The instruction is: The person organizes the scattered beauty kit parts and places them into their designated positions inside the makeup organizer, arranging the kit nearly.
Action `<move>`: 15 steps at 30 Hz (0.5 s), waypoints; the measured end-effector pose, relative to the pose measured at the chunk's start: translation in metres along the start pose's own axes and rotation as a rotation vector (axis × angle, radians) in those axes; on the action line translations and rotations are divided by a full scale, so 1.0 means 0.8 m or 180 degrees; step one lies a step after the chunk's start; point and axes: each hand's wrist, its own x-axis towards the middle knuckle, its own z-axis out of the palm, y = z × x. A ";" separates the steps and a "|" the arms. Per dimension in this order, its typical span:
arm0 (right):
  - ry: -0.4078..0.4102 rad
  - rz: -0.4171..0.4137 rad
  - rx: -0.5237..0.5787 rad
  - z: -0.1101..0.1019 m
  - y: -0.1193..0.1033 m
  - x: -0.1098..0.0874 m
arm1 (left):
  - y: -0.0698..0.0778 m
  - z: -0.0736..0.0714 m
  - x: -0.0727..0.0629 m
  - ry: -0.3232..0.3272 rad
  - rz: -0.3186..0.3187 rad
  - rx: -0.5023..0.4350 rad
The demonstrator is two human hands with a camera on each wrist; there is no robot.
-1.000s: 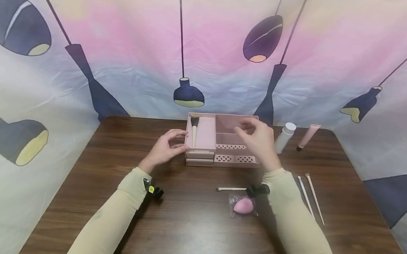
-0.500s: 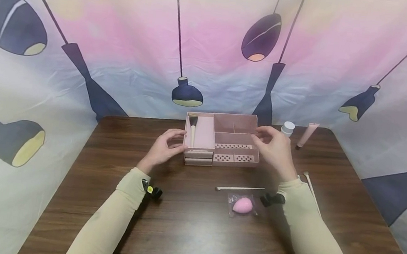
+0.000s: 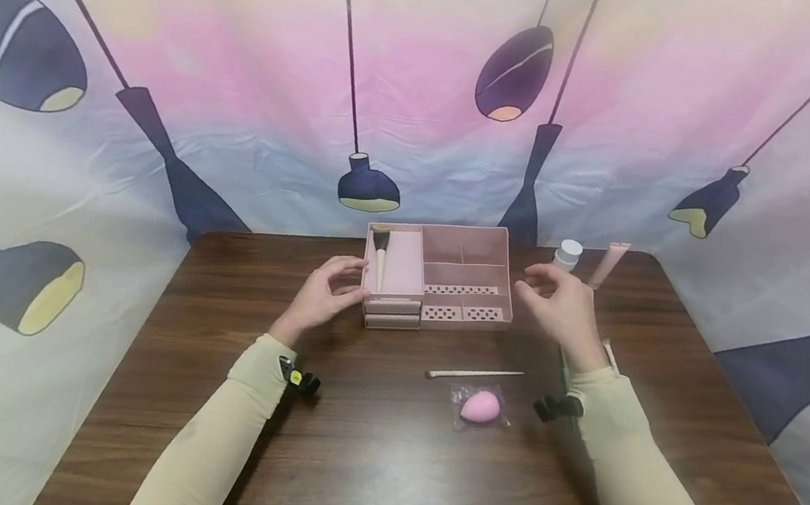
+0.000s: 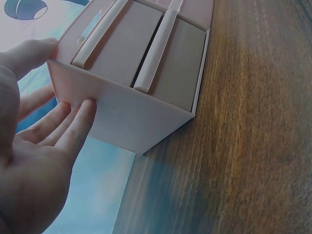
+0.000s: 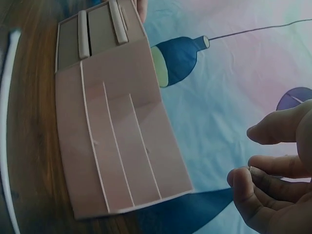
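A pink makeup organizer (image 3: 407, 265) stands at the back of the table, with two drawers at its lower left and divided compartments on its right. In its top tray lies a makeup brush (image 3: 381, 246) with dark bristles. My left hand (image 3: 325, 293) rests its fingertips on the organizer's left side wall (image 4: 131, 117), thumb at the front edge. To the right of the organizer and apart from it, my right hand (image 3: 559, 308) hovers with loosely bent fingers and nothing visible in them. A white-capped bottle (image 3: 567, 255) is just behind that hand.
A pink tube (image 3: 608, 265) stands at the back right. In front of the organizer lie a slim brush (image 3: 475, 374) and a pink makeup sponge (image 3: 481, 407) in clear wrap. Another brush (image 3: 610, 355) is partly hidden by the right wrist. A patterned cloth hangs behind the table.
My right hand has moved from above the organizer's right compartments out to the right, past its edge. My left hand keeps its place on the side wall.
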 end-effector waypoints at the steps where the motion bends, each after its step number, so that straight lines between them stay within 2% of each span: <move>1: 0.0002 0.0030 -0.0021 -0.002 0.003 -0.001 | -0.001 0.001 0.000 -0.0005 -0.0001 0.0002; 5: 0.0021 0.0127 -0.0079 -0.008 0.012 -0.005 | -0.006 0.002 0.001 0.0011 0.0010 -0.0013; 12: 0.0035 0.0186 -0.0191 -0.016 0.030 -0.012 | -0.040 -0.005 0.008 0.0090 0.0056 0.0062; 15: 0.0061 0.0274 -0.0237 -0.020 0.041 -0.017 | -0.040 -0.005 0.010 0.0071 0.0043 0.0051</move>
